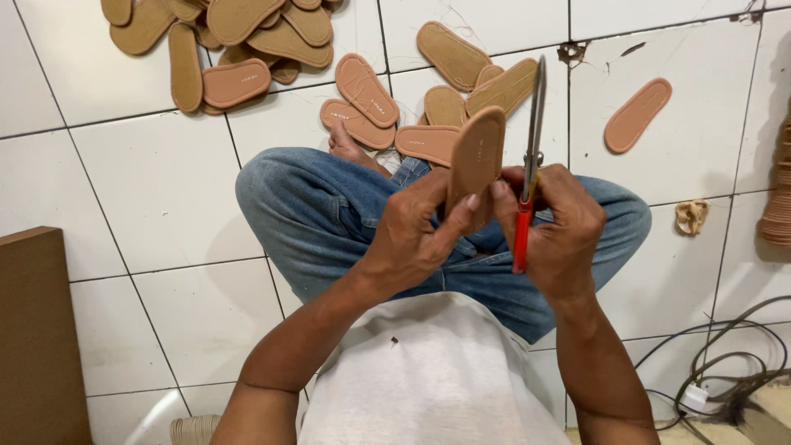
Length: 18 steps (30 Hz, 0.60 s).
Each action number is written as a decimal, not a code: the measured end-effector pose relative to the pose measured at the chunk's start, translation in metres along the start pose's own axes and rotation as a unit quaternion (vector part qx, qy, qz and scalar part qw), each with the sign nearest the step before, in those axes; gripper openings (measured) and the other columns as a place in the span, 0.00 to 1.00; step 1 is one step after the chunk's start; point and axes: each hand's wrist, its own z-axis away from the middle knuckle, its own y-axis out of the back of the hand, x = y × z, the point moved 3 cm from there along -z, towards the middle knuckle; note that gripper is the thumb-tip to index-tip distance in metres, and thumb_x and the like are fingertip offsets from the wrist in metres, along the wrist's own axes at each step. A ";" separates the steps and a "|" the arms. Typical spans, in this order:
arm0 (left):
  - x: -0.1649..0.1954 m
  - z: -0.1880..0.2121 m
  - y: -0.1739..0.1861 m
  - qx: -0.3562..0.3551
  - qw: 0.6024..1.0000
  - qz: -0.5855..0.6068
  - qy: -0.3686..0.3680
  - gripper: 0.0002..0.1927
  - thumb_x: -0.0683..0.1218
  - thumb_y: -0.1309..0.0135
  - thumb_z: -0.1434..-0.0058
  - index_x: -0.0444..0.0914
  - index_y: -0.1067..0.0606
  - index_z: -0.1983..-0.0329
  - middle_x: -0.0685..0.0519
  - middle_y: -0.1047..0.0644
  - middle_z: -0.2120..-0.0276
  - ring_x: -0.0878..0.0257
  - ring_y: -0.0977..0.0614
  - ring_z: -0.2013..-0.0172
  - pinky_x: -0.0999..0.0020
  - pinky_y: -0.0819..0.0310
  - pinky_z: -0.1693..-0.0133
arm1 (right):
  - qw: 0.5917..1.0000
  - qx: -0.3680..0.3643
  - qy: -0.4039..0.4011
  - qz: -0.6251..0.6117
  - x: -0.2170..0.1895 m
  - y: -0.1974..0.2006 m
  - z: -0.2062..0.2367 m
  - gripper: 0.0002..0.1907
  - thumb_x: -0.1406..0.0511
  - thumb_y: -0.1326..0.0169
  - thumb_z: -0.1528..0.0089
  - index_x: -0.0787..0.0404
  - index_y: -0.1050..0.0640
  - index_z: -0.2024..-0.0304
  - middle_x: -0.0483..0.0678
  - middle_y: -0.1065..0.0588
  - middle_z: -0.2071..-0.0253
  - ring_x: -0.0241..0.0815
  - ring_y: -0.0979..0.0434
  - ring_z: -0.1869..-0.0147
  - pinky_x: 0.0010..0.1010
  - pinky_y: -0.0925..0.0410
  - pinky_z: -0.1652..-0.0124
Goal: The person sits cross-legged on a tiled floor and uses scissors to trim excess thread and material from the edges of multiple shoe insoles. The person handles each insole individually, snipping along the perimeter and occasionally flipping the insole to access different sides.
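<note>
My left hand [416, 231] holds a tan shoe sole [476, 156] upright by its lower end, thumb and fingers pinched on it. My right hand [560, 222] grips a pair of scissors [531, 148] with red handles, the metal blades pointing away from me, just right of the sole's edge. Both hands are over my crossed legs in blue jeans [305, 206]. Whether the blades touch the sole is unclear.
Several tan and pink soles [367, 91] lie on the white tiled floor ahead, with a heap [231, 33] at the far left and a single sole [637, 115] at right. A brown board [37, 330] lies left. Cables [725, 363] sit at lower right. A stack of soles [779, 198] stands at the right edge.
</note>
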 end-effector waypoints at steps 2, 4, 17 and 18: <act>0.006 0.001 -0.002 0.000 0.998 -0.028 -0.050 0.09 0.43 0.48 0.27 0.33 0.25 0.50 0.49 0.23 0.64 0.62 0.20 0.65 0.66 0.23 0.62 | 0.999 -0.001 0.009 0.032 -0.001 0.001 -0.001 0.08 0.72 0.35 0.35 0.67 0.20 0.55 0.49 0.25 0.67 0.38 0.24 0.67 0.29 0.32 0.67; 0.009 0.000 -0.003 0.009 0.992 -0.075 -0.100 0.10 0.42 0.48 0.27 0.32 0.25 0.47 0.48 0.23 0.64 0.57 0.21 0.64 0.62 0.24 0.61 | 0.996 -0.012 0.022 0.086 0.000 0.000 -0.002 0.09 0.74 0.36 0.41 0.67 0.24 0.62 0.50 0.27 0.69 0.43 0.27 0.70 0.32 0.34 0.69; -0.026 -0.004 0.001 0.049 0.991 0.094 0.083 0.13 0.47 0.49 0.26 0.33 0.22 0.59 0.54 0.25 0.74 0.71 0.26 0.72 0.71 0.29 0.69 | 0.996 0.023 -0.063 -0.057 0.024 0.006 0.019 0.04 0.70 0.39 0.30 0.65 0.21 0.57 0.44 0.23 0.67 0.29 0.25 0.66 0.23 0.33 0.65; -0.025 -0.003 0.001 0.051 0.992 0.092 0.077 0.13 0.48 0.49 0.27 0.33 0.22 0.57 0.55 0.24 0.73 0.71 0.25 0.72 0.71 0.27 0.69 | 0.997 0.014 -0.055 -0.047 0.022 0.005 0.019 0.05 0.70 0.38 0.31 0.65 0.21 0.56 0.44 0.24 0.67 0.30 0.26 0.66 0.23 0.33 0.65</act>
